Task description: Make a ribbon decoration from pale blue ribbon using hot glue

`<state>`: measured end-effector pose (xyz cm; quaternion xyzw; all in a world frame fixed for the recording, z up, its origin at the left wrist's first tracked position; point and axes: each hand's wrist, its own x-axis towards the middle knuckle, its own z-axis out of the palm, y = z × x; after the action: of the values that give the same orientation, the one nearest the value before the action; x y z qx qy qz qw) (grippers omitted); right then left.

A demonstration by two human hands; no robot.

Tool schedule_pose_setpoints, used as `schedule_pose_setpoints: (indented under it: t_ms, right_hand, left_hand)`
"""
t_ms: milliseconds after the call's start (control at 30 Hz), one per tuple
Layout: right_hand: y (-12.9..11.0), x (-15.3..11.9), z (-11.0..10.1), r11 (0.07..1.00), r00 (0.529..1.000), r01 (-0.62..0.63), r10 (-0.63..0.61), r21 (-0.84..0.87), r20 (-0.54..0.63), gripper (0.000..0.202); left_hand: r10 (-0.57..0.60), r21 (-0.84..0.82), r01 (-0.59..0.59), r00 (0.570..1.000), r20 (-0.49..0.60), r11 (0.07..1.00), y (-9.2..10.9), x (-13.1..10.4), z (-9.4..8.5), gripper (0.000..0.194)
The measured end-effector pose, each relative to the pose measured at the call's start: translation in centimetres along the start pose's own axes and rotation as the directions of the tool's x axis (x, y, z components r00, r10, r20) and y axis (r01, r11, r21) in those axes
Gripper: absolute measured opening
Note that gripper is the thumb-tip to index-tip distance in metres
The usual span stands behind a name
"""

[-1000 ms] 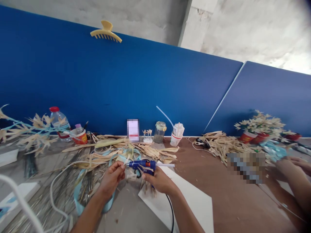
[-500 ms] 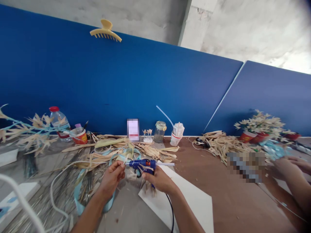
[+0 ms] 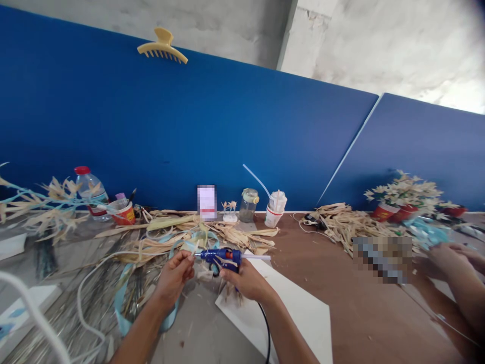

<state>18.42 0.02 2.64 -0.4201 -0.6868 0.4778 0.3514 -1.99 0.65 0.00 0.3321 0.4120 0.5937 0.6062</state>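
Clock taken on the view, 12 at the far edge. We find the blue glue gun (image 3: 220, 257) a little to the 7 o'clock side of the view's centre, raised over the worktop (image 3: 359, 323) between the two hands. Its long axis lies nearly level, nozzle toward 9 o'clock, with a translucent glue stick (image 3: 257, 258) emerging at 3 o'clock; the handle drops toward 5. Right hand (image 3: 250, 280): forearm in from 5 o'clock, directed to 11, fingers wrapped closed about the handle. Left hand (image 3: 174, 275): forearm in from 7, directed to 1, fingertips pinched together on a small pale sliver (image 3: 196, 247) at the nozzle end; we cannot tell whether sliver and nozzle touch. A black cord (image 3: 269, 331) runs toward 6 below the right hand. We note a white sheet (image 3: 299, 303) at the gun's 4 to 5 o'clock, dry husks (image 3: 170, 222) from 10 to 1, and a light blue ribbon (image 3: 122, 303) around 8. A co-worker's hands (image 3: 449, 258) show at the view's 4 o'clock edge.
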Motion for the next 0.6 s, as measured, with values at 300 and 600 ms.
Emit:
schedule_pose_setpoints:
  t_ms: [300,600]
  right_hand:
    - [-0.36,-0.11,-0.42,1.0,1.0,-0.013,0.014,0.02,-0.025,0.037]
    - [-0.05,0.1,0.45,0.998,0.997,-0.067,0.068,0.019,-0.039,0.028]
  left_hand:
    - [0.02,-0.019,-0.021,1.0,-0.024,1.0,-0.22,0.27,-0.18,0.031]
    - [0.026,0.022,-0.025,0.999,-0.042,0.999,-0.37,0.36,-0.13,0.032]
